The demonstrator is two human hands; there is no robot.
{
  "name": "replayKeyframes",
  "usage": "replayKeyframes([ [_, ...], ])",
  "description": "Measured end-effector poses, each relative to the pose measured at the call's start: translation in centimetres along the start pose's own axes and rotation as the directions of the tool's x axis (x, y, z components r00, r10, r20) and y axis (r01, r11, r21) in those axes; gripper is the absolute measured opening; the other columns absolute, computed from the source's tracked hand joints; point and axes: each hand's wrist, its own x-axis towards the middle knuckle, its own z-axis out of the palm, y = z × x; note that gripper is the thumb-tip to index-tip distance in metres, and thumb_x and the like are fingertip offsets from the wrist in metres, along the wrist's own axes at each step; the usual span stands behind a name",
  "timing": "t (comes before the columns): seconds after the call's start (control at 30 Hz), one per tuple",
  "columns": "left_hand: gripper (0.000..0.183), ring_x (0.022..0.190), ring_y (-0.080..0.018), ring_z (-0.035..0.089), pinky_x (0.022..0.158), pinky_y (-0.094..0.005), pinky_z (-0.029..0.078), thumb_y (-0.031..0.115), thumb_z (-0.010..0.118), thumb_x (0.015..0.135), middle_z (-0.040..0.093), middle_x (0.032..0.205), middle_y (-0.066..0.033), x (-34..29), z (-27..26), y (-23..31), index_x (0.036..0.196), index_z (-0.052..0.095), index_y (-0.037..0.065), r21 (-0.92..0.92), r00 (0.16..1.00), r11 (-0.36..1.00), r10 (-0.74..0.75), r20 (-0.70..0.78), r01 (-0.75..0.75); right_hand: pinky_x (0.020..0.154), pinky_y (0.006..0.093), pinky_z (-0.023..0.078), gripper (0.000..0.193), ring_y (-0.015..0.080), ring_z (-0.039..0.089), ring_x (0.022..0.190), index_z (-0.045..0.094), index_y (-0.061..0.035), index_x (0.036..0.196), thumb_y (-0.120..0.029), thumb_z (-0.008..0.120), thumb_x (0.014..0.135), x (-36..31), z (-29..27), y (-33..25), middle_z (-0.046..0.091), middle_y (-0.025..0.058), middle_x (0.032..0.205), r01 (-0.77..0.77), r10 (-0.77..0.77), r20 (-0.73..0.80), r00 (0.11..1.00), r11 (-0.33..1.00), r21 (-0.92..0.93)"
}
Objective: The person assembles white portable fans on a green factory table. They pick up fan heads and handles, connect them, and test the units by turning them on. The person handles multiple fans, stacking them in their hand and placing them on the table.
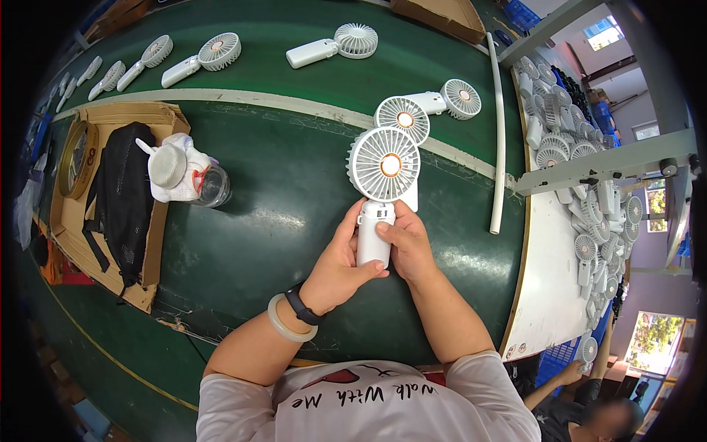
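A white handheld fan [372, 171] with an orange ring at its hub stands upright in front of me. My left hand [337, 264] is closed around the left side and lower end of its handle. From the other side my right hand [412, 247] grips the handle too, its thumb lying on the front below a small dark display. Just behind, a second white fan [404, 118] is partly covered by the held one. Beyond that, another fan [461, 100] lies across the pale strip of the green table [258, 250].
More fans [219, 51] lie along the far side. On the left sits a cardboard tray [151, 254] with a black bag [127, 199] beside a cloth-topped clear jar [213, 186]. A white tube [498, 147] borders the right, before a bench of piled fans [589, 221]. Another person [560, 405] works there.
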Motion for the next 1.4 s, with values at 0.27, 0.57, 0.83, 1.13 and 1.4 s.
replayKeyframes([
  [0.27, 0.087, 0.102, -0.0176, 0.055, 0.08, -0.0355, 0.054, -0.01, 0.054, 0.079, 0.049, 0.117, -0.0109, -0.1, -0.1, 0.1, 0.145, 0.004, 0.017, -0.02, 1.0, 1.0, -0.005, 0.0, 0.005, 0.078, 0.0247, 0.046, 0.036, 0.011, 0.057, 0.089, 0.047, -0.0007, 0.12, -0.012, 0.055, 0.087, -0.1, 0.5, -0.4, 0.06, 0.0051, 0.103, -0.024, 0.024, -0.002, 1.0, 0.995, -0.098],
  [0.57, 0.073, 0.09, -0.014, 0.057, 0.061, -0.0264, 0.053, -0.007, 0.058, 0.077, 0.051, 0.106, -0.0041, -0.6, -1.3, 1.8, 0.134, 0.025, 0.024, -0.248, 0.987, 0.969, -0.016, -0.16, -0.024, 0.07, 0.0315, 0.045, 0.028, 0.0203, 0.055, 0.075, 0.058, -0.0046, 0.108, -0.019, 0.06, 0.085, 0.6, -0.6, -4.4, 0.055, 0.0075, 0.08, 0.052, -0.48, -0.124, 0.868, 0.337, -0.94],
  [0.83, 0.04, 0.083, -0.0139, 0.057, 0.056, -0.0252, 0.05, 0.001, 0.064, 0.081, 0.055, 0.096, -0.0026, -0.4, -1.5, 1.2, 0.114, 0.043, 0.011, -0.247, 0.985, 0.969, -0.044, -0.168, 0.001, 0.081, 0.041, 0.046, 0.069, 0.0345, 0.053, 0.093, 0.039, 0.0021, 0.126, -0.028, 0.07, 0.073, 3.5, -0.2, -3.5, 0.052, 0.0198, 0.1, -0.23, -0.452, -0.122, 0.883, -0.191, -0.954],
  [1.13, 0.027, 0.082, -0.0141, 0.057, 0.077, -0.0355, 0.051, 0.006, 0.065, 0.079, 0.056, 0.09, -0.0024, -0.5, -1.3, 0.8, 0.099, 0.049, 0.01, -0.288, 0.986, 0.954, -0.124, -0.115, 0.087, 0.07, 0.0363, 0.049, 0.044, 0.0247, 0.057, 0.079, 0.041, -0.0024, 0.121, -0.028, 0.051, 0.086, 0.0, -3.7, -2.2, 0.054, 0.0166, 0.1, -0.2, 0.054, 0.285, 0.957, 0.834, 0.514],
  [1.4, 0.032, 0.084, -0.0154, 0.052, 0.076, -0.0351, 0.048, 0.002, 0.063, 0.072, 0.052, 0.092, -0.0033, -0.4, -1.9, 0.9, 0.098, 0.047, 0.011, -0.399, 0.983, 0.91, -0.159, -0.096, 0.108, 0.058, 0.0299, 0.041, 0.05, 0.0199, 0.051, 0.071, 0.042, -0.0042, 0.121, -0.043, 0.041, 0.091, 0.0, -3.3, -2.3, 0.051, 0.0147, 0.098, -0.235, 0.057, 0.331, 0.942, 0.818, 0.526],
])
